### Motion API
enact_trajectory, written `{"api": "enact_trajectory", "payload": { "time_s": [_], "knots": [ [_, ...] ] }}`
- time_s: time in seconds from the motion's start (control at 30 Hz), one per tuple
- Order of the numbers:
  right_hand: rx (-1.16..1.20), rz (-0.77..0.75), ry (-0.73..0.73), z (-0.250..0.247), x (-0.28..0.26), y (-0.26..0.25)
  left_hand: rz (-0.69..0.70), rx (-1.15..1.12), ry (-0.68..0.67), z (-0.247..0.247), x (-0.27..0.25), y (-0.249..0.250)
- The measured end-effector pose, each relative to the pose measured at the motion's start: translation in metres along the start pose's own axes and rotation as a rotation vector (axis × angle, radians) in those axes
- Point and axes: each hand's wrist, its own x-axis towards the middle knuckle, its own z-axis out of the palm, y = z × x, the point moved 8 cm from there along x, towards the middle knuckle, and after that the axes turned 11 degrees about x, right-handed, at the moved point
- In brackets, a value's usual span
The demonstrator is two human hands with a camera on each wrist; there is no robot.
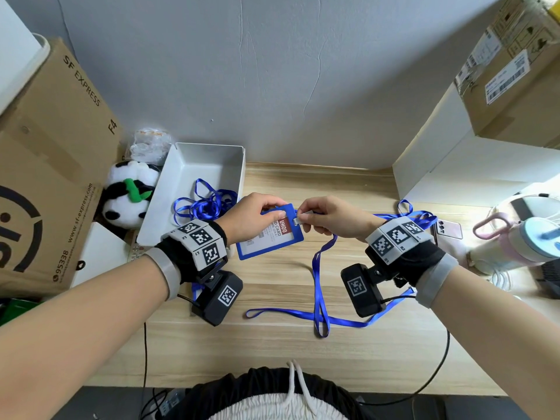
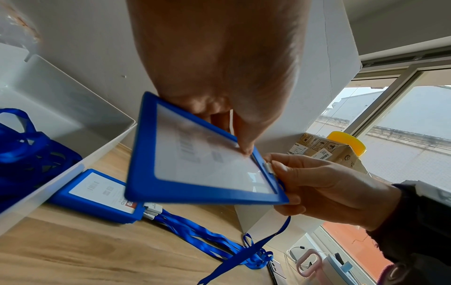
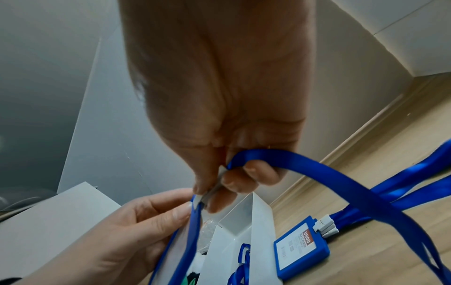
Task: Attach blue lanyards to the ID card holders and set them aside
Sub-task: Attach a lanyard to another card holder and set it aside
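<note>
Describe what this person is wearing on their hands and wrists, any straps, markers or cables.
Both forearms are bare. The left hand and right hand are ungloved. Each wrist wears a black fabric wrap, a grey band, and white blocks printed with black square markers. A black boxy camera hangs under each wrist, each trailing a thin black cable.

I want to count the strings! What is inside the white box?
Inside the white rectangular plastic box, a tangle of loose blue ribbon lanyards lies at the near end; the far end shows bare floor. The left hand covers the near corner, so counting is impossible.
</note>
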Motion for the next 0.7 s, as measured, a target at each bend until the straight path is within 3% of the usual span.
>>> {"api": "enact_trajectory", "payload": {
  "time_s": [0.33,0.7],
  "knots": [
    [-0.011,-0.059,0.071,-0.003,0.001,-0.007,0.005,-0.038,-0.064,0.003,-0.002,-0.004],
    [-0.174,-0.147,0.112,-0.002,-0.001,-0.015,-0.081,-0.13,-0.115,0.01,0.002,-0.004]
  ]
}}
